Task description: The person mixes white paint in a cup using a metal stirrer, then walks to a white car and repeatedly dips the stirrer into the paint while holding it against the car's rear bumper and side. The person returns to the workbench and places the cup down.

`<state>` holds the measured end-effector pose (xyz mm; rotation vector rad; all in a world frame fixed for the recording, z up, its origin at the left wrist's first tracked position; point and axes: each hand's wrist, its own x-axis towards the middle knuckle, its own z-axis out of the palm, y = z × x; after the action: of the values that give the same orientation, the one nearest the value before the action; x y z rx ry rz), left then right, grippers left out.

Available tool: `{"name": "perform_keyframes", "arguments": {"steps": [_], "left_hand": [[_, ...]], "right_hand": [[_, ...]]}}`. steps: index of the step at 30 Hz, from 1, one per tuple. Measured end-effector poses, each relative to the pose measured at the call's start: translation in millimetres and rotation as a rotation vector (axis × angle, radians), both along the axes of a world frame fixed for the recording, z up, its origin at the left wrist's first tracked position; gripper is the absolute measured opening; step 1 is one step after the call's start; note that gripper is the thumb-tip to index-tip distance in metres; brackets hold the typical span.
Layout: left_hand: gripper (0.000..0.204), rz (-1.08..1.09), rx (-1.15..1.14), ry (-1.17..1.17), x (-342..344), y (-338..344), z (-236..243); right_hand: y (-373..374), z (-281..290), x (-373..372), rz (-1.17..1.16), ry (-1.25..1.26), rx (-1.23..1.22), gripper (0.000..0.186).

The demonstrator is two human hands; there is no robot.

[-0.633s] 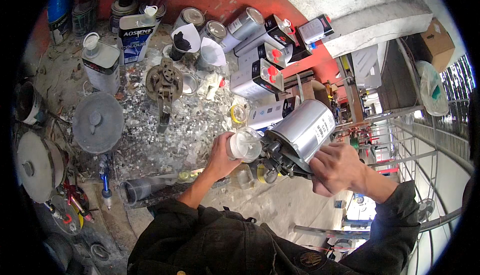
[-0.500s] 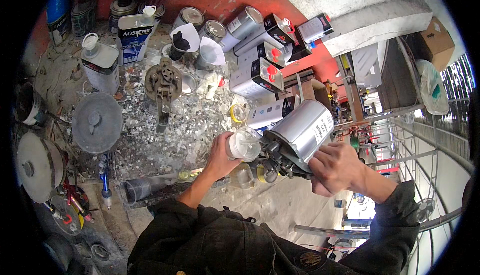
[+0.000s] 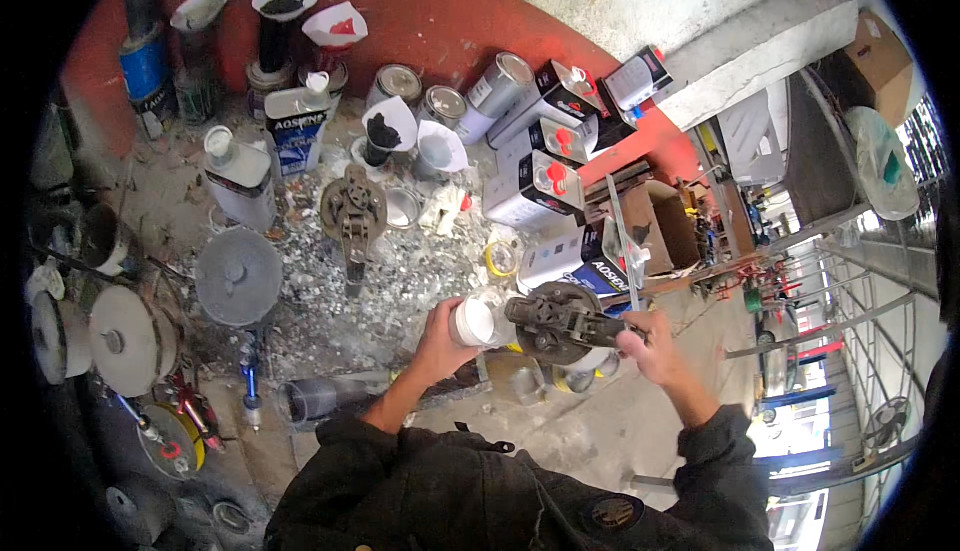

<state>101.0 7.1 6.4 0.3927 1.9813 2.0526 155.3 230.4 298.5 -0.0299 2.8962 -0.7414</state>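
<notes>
Whitish round cup (image 3: 474, 322) clasped in left hand (image 3: 445, 345), dark metal handle (image 3: 595, 328) in right hand (image 3: 656, 348)

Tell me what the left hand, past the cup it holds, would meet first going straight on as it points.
Past the white, round plastic cup, the left hand would probably meet the yellow-rimmed round item ahead; depth is unclear, so it might pass above it.
</notes>
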Motion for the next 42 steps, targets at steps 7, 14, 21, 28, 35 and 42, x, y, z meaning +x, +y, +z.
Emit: {"name": "perform_keyframes", "arguments": {"steps": [7,14,21,28,35,42], "left_hand": [[0.088,-0.024,0.113,-0.163,3.5,-47.6,10.3],[0.088,0.028,-0.020,-0.089,13.3,-83.6,-0.7],[0.083,0.000,-0.037,-0.127,38.3,-92.9,12.1],[0.089,-0.152,-0.192,-0.220,63.4,-51.3,49.5],[0.073,-0.378,-0.078,-0.123,85.3,39.3,-4.9],[0.074,-0.686,-0.095,-0.145,197.8,235.2,35.7]], "right_hand": [[13.0,-154.6,-11.3,-0.889,0.038,-1.226,0.036],[-37.6,-291.3,-87.1,-0.594,-0.005,-0.965,0.039],[21.6,-269.6,-56.6,-1.112,0.489,-1.554,0.042],[143.4,-208.7,-25.4,-1.074,1.020,-2.176,0.042],[215.8,-158.7,115.5,-0.952,1.295,-2.141,0.027],[273.0,-86.7,386.3,-1.160,1.440,-1.724,0.019]]}}
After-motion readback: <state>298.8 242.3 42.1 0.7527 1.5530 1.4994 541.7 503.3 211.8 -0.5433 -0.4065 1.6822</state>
